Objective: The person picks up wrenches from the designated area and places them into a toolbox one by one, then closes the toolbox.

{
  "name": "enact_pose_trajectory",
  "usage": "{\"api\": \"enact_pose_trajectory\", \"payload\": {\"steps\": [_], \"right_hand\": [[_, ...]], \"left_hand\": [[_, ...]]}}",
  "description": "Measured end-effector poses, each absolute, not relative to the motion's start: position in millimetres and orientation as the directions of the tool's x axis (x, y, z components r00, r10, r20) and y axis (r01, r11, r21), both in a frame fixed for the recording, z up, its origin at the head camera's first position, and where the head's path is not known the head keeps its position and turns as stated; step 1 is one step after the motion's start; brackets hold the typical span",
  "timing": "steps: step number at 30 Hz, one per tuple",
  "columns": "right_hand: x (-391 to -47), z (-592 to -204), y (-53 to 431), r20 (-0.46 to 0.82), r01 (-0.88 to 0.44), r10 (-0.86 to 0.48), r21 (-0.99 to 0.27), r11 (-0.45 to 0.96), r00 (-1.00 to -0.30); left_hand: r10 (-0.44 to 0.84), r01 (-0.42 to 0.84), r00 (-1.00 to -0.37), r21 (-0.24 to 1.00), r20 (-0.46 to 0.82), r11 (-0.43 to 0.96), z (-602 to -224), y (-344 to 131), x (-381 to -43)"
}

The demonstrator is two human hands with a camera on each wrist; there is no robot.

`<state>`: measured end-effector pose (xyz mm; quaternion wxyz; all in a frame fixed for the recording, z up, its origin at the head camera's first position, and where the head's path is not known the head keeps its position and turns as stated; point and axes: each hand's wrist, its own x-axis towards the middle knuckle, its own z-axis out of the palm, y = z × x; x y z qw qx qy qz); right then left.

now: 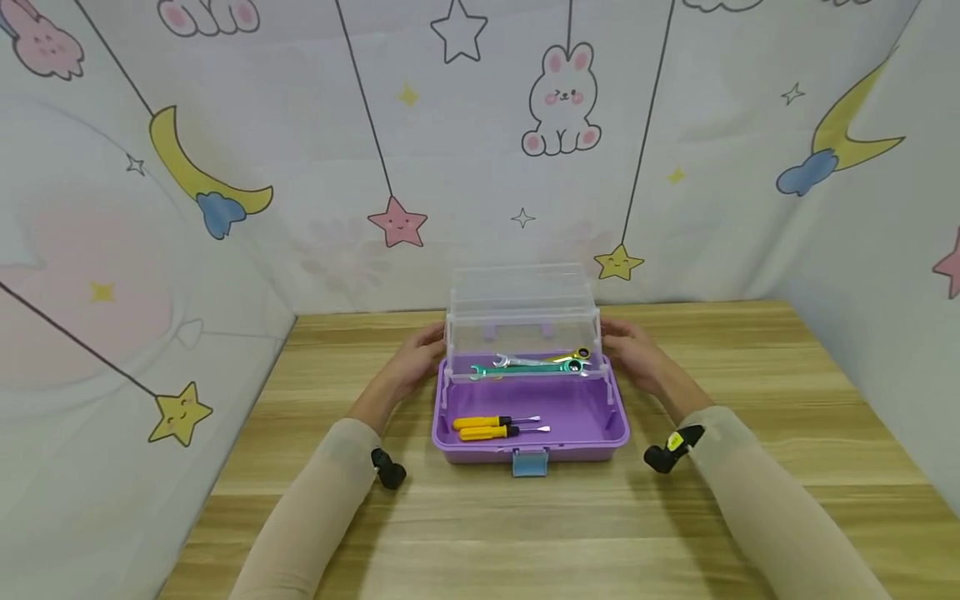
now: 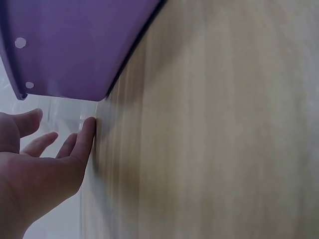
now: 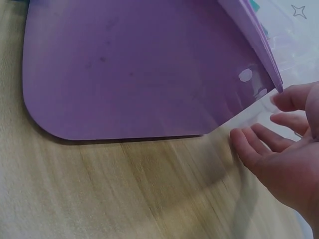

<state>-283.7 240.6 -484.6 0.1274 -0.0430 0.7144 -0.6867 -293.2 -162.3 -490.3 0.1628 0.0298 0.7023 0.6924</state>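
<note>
A purple toolbox [image 1: 531,452] stands on the table with its clear lid [image 1: 517,287] raised. Inside at the front lie two yellow-handled screwdrivers [image 1: 483,432]. Across the back part are a green wrench [image 1: 525,368], a silver wrench and a gold-coloured one [image 1: 582,353]. My left hand [image 1: 414,364] is at the box's back left corner, its fingers loosely spread in the left wrist view, close to the purple wall [image 2: 75,50]. On the other side, my right hand [image 1: 633,354] reaches the back right corner, thumb right at the rim in the right wrist view. Fingertips are partly hidden in the head view.
The wood-grain table [image 1: 480,533] runs back to a white cloth backdrop [image 1: 480,167] printed with stars, moons and rabbits, which also hangs along both sides. A pale blue latch [image 1: 530,463] sticks out from the box's front.
</note>
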Motion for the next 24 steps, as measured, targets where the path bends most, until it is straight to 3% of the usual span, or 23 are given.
{"api": "enact_pose_trajectory", "payload": {"steps": [5,12,24], "right_hand": [[-284.0,-484.3,239.5,-0.120,0.114,-0.245,-0.993,0.038,-0.962],[-287.2,-482.6,235.9,-0.022,0.027,-0.253,-1.000,-0.016,-0.967],[-280.7,-480.0,235.8,0.079,-0.072,-0.182,-0.996,-0.047,-0.980]], "left_hand": [[0.240,-0.159,-0.957,0.987,-0.162,0.032,-494.8,-164.2,-293.8],[0.212,-0.067,-0.975,0.998,-0.065,-0.003,-492.1,-163.8,-291.3],[0.165,0.078,-0.982,0.993,0.092,-0.088,-483.1,-157.8,-288.1]]}}
